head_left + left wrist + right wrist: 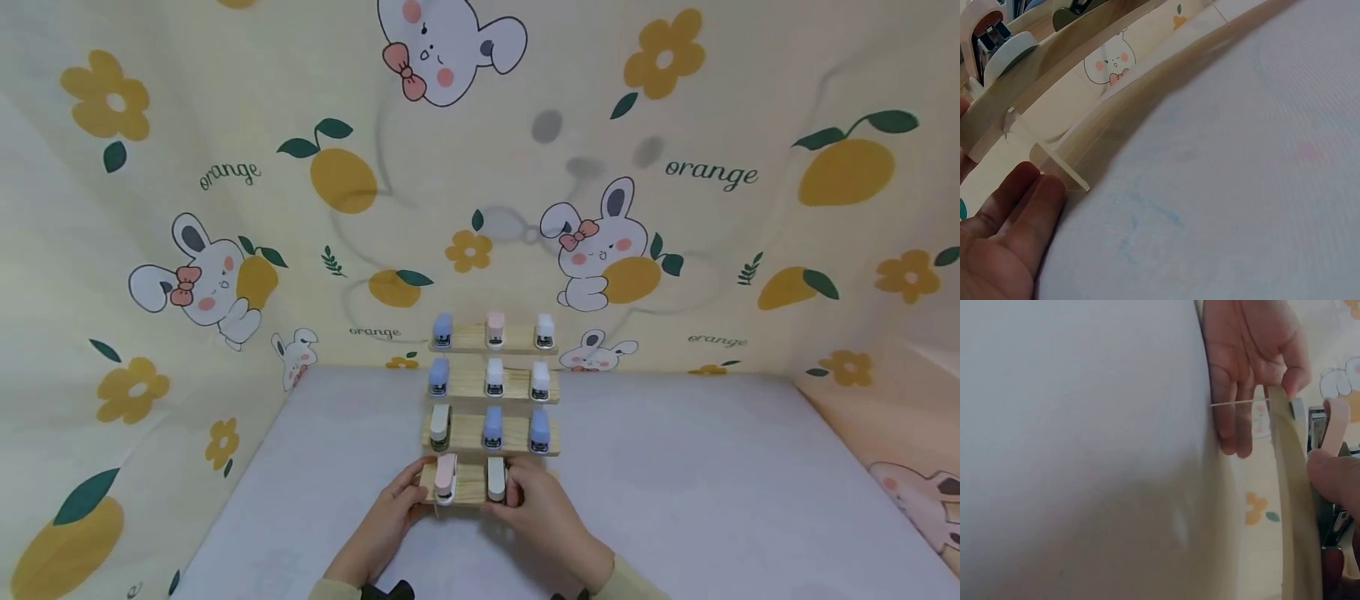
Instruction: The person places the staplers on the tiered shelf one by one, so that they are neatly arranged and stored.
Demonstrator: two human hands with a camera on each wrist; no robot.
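Note:
My right hand [551, 508] grips a pale grey-white stapler [496, 478] near the middle of the lowest wooden shelf [470, 485], with the thumb at its front end. At that shelf's left end, my left hand [384, 518] holds the board between thumb and forefinger. Its other fingers [1038, 212] stretch out underneath, beside a thin clear support [1063, 167]. Just right of the left hand, a pink stapler [446, 477] stands on the same board. The right hand covers the shelf's right end in the head view.
Behind rise more shelf steps, each bearing three staplers: a beige one [440, 425] and two blue on the second, blue and white ones above, and a pink one [495, 327] on top. The stand sits on a pale tabletop [675, 475] before a patterned cloth backdrop [480, 150].

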